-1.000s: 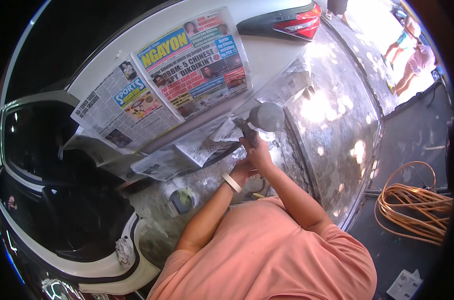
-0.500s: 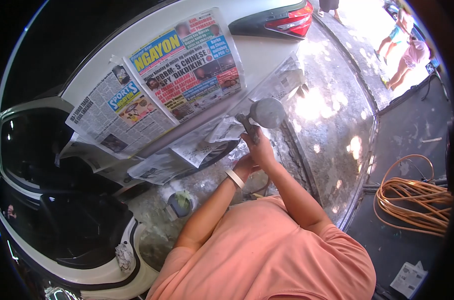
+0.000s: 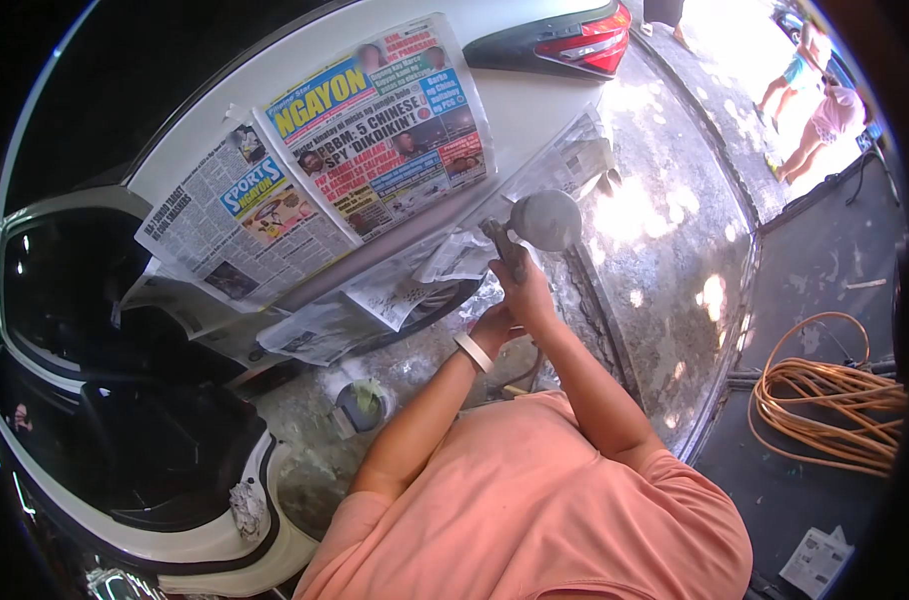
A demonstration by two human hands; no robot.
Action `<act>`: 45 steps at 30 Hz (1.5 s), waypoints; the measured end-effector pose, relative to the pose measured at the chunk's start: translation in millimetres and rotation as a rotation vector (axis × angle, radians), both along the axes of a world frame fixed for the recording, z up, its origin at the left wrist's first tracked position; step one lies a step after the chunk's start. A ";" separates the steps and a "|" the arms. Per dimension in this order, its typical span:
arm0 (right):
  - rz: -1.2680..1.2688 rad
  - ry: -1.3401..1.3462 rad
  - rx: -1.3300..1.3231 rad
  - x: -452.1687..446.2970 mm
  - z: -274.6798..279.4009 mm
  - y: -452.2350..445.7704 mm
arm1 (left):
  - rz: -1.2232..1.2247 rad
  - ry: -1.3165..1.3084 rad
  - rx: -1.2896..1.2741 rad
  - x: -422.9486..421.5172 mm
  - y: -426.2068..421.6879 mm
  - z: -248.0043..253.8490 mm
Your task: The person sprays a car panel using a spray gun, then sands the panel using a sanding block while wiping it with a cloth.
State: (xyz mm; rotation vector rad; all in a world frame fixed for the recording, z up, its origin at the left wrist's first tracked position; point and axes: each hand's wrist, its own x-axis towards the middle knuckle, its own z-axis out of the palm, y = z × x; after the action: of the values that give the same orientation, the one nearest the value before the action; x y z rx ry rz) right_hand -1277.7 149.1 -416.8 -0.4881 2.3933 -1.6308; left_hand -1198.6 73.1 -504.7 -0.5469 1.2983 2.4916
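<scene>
A person's right grip [image 3: 525, 298] is wrapped firmly around the handle of a grey spray gun [image 3: 503, 247], its round cup [image 3: 547, 220] at one o'clock from the knuckles. The gun's body slants toward eleven o'clock; a grey strip of car body [image 3: 405, 235] lies at ten, bordered by newspaper sheets [image 3: 395, 130]. The left grip [image 3: 494, 327], farther from the gun, sits at half past seven from the right; whether it holds anything cannot be told.

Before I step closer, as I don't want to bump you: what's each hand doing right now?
Right hand: closed, holding the spray gun.
Left hand: close beside the right one; open or closed cannot be told.
</scene>
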 end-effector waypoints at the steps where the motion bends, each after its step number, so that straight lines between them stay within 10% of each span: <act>1: 0.008 -0.002 0.001 -0.7 2.5 0.6 | -0.003 0.004 0.000 0.2 0.5 0.7; 45: 0.172 -0.084 0.018 39.6 11.4 -45.2 | 0.216 0.023 0.040 54.9 -35.3 11.3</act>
State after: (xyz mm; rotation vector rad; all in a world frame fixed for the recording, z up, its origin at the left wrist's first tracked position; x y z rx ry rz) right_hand -1238.2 103.9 -405.3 -0.5922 2.2360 -1.5243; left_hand -1143.7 37.7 -493.4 -0.6836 1.2547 2.6983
